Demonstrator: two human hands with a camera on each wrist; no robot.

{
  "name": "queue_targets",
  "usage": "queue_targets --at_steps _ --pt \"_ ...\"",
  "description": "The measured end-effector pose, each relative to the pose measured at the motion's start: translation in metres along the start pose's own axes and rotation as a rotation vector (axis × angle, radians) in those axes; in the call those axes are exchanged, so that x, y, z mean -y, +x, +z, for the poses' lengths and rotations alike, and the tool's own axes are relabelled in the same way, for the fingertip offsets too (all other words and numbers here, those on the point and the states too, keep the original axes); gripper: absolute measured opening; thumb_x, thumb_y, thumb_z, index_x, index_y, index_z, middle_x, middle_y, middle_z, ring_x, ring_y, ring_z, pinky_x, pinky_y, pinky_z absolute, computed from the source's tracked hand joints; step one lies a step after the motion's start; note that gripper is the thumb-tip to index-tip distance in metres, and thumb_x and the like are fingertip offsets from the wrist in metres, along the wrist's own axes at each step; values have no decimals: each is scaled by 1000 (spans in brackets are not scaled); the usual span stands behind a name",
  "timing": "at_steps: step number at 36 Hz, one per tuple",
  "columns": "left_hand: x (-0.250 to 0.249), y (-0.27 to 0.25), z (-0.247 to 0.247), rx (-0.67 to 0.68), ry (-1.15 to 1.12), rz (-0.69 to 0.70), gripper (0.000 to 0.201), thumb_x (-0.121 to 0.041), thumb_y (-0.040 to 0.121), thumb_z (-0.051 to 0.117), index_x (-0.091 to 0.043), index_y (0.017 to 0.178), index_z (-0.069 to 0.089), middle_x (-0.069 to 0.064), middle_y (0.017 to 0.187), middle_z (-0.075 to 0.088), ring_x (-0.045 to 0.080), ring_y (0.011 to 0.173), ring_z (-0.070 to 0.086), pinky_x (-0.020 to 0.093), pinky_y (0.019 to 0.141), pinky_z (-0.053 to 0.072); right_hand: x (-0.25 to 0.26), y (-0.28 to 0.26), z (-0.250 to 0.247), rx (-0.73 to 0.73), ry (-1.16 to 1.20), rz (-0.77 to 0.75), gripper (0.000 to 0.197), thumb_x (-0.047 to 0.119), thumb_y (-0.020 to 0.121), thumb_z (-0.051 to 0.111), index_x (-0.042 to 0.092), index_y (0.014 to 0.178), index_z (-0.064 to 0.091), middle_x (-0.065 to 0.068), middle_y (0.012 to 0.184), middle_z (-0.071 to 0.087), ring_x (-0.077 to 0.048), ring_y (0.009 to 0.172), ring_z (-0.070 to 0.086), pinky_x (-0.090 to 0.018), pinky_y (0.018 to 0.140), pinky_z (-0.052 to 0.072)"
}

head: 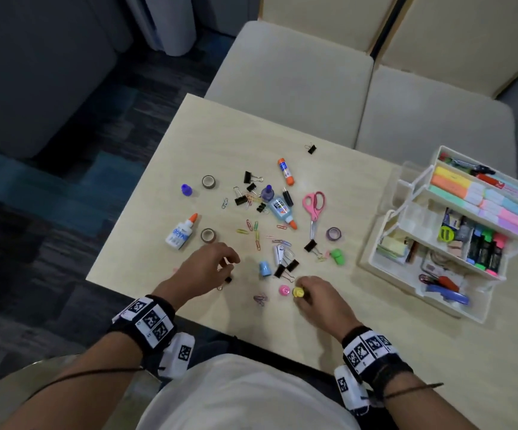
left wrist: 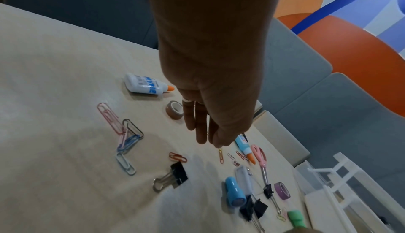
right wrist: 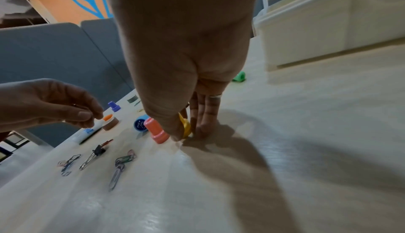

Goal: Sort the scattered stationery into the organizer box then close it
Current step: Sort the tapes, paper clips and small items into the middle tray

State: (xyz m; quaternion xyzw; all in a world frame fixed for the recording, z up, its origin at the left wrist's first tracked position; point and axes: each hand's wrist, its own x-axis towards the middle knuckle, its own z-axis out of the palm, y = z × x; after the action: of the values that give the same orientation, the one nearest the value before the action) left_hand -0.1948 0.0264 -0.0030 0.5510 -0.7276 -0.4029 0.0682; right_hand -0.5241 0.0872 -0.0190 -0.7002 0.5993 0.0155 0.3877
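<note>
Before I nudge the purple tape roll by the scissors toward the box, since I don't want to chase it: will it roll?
Probably not while flat: the purple tape roll seems to lie on its side on the table. Tipped onto its edge, it likely rolls. It looks small and light, so a gentle push should slide it.

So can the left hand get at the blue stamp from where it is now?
Probably yes: the left hand hovers just left of the blue stamp, with only bare table between them.
</note>
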Motion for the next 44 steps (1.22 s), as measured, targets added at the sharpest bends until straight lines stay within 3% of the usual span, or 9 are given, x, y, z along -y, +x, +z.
queue_targets --at_steps 6,10,13,18,22,26,31,37,44 --pt "19 -3 -4 13 4 38 12 -25 97 69 -32 106 70 -16 100 67 3 86 64 24 76 53 14 18 -5 18 -26 137 19 19 86 69 27 101 60 7 92 58 -17 86 56 -32 68 40" --pt "28 -3 -5 19 6 54 9 -29 98 69 -33 105 69 -18 99 66 2 86 63 25 74 53 17 24 -15 31 -87 225 24 18 83 70 24 106 63 1 98 62 -23 91 61 -35 73 51" --pt "34 -1 -5 31 15 71 9 -30 97 69 -32 106 70 -18 99 66 2 85 62 27 75 54 23 27 -23 -47 -104 251 25 27 87 71 26 111 65 3 100 64 -21 91 62 -34 76 52" --pt "38 3 -2 56 21 77 12 -28 96 69 -34 105 68 -18 100 66 3 87 63 30 76 56 39 35 -24 -237 -62 260 10 27 91 69 25 101 68 6 95 66 -18 86 62 -33 72 50" --pt "35 7 -2 101 36 85 14 -25 95 67 -33 107 68 -16 102 65 3 89 62 33 79 56 48 47 -19 -264 28 216 29 33 88 74 25 116 68 4 105 64 -18 94 64 -37 80 54" --pt "32 10 -3 111 27 75 17 -25 94 66 -35 108 67 -18 103 65 2 89 62 33 79 57 59 59 -14 -216 11 213 43 44 86 79 29 122 61 6 106 61 -18 94 60 -37 79 53" --pt "32 11 -7 108 20 90 17 -23 93 68 -32 107 68 -16 102 66 3 87 63 34 78 58 68 72 -12 -192 -36 177 33 33 88 75 26 116 60 5 98 61 -20 91 60 -36 76 52" --pt "34 9 -18 78 24 87 15 -25 94 70 -29 109 70 -17 101 67 1 85 63 30 78 57 72 81 -20 -115 -31 140 14 38 86 73 30 96 66 10 86 67 -17 81 65 -35 69 55" --pt "40 1 -25 43 -11 42 17 -21 96 69 -27 112 71 -17 104 68 1 87 64 25 78 57 66 104 -44 -301 39 206 14 28 90 74 26 104 71 8 95 70 -17 82 66 -35 75 57"
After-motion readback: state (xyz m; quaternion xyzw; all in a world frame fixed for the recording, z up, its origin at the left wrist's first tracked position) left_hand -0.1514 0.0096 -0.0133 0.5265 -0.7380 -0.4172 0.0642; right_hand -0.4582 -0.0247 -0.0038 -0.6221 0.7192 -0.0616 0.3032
